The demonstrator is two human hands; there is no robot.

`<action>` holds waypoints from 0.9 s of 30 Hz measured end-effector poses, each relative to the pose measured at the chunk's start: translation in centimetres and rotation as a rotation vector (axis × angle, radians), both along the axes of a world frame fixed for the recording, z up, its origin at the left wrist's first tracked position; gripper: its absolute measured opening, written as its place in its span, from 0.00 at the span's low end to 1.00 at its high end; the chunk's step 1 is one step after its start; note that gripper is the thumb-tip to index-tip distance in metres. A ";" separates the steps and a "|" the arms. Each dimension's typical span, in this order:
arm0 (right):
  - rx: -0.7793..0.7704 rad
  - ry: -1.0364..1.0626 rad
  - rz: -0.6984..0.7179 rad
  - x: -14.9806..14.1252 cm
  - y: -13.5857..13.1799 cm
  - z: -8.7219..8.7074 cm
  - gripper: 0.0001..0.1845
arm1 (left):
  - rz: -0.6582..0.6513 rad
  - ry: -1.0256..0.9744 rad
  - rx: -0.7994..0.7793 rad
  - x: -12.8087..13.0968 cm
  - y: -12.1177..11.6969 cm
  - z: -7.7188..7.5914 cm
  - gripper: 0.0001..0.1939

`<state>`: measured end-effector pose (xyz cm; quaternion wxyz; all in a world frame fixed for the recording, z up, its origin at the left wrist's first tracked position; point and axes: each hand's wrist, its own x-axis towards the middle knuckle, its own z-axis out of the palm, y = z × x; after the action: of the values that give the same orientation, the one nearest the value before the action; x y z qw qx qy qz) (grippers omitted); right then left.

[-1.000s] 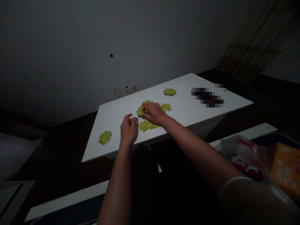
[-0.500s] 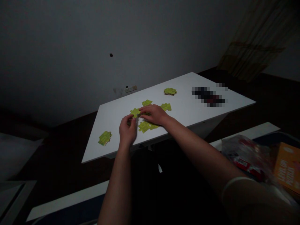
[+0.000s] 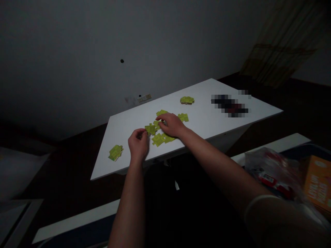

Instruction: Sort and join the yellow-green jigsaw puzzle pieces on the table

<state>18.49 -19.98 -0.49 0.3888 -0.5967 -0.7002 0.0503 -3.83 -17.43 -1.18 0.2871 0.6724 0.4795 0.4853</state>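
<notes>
Yellow-green jigsaw pieces lie on a white table (image 3: 207, 120). My left hand (image 3: 138, 144) is curled and pinches the edge of one piece (image 3: 150, 129) near the table's front. My right hand (image 3: 172, 124) rests palm down with bent fingers on a small cluster of pieces (image 3: 158, 123); what its fingertips grip is hidden. A joined group of pieces (image 3: 161, 138) lies just in front of that hand.
More piece groups sit at the front left (image 3: 115, 152), at the middle (image 3: 183, 117) and at the back (image 3: 187, 100). A dark blurred object (image 3: 230, 106) lies at the right. An orange box (image 3: 317, 186) and a plastic bag (image 3: 271, 172) are at my lower right.
My left hand has taken one piece from the cluster and drawn it to the left and toward me. My right hand has stayed on the cluster, shifting only slightly.
</notes>
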 end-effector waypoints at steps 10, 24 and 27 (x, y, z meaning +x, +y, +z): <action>-0.085 -0.081 -0.064 0.0 0.2 -0.1 0.19 | -0.018 -0.063 -0.010 -0.1 0.2 -0.4 0.09; -0.155 -0.141 -0.071 -0.2 0.4 -0.9 0.15 | 0.013 -0.134 -0.015 0.0 0.2 -0.2 0.07; -0.126 -0.117 -0.049 0.0 0.6 -1.2 0.12 | 0.018 -0.116 0.000 -0.1 0.2 -0.2 0.07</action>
<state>18.53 -19.41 -1.73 0.3099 -0.6389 -0.7023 0.0497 -3.97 -17.20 -1.41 0.3100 0.6387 0.4680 0.5262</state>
